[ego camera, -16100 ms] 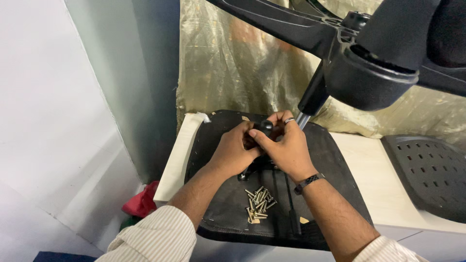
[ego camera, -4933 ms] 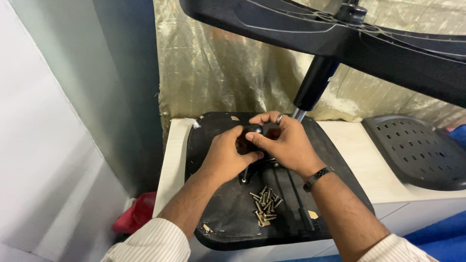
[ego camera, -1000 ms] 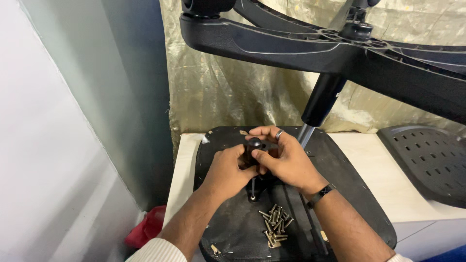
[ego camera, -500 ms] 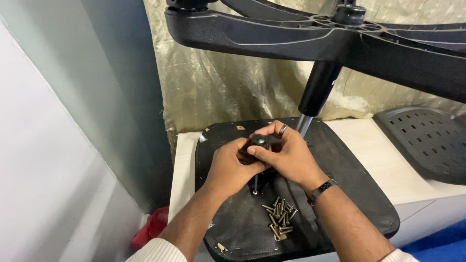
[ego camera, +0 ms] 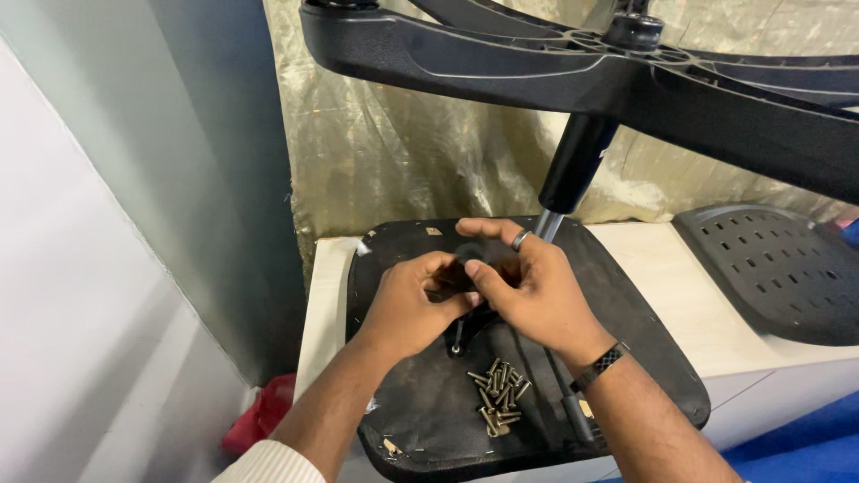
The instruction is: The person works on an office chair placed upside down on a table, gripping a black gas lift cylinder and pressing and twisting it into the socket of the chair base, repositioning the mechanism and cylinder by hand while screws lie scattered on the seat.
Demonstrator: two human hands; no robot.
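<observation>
Left hand (ego camera: 410,309) and right hand (ego camera: 528,286): closed together on a small black knob (ego camera: 467,255), now mostly hidden by fingers, atop the upturned black seat pan (ego camera: 626,331). Screws (ego camera: 499,395): heaped nearer. White counter (ego camera: 680,295); gold sheet (ego camera: 420,134) behind; chair base (ego camera: 573,67) overhead.

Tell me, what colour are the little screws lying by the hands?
The screws look brassy gold against the black seat underside, seen in the head view.
</observation>
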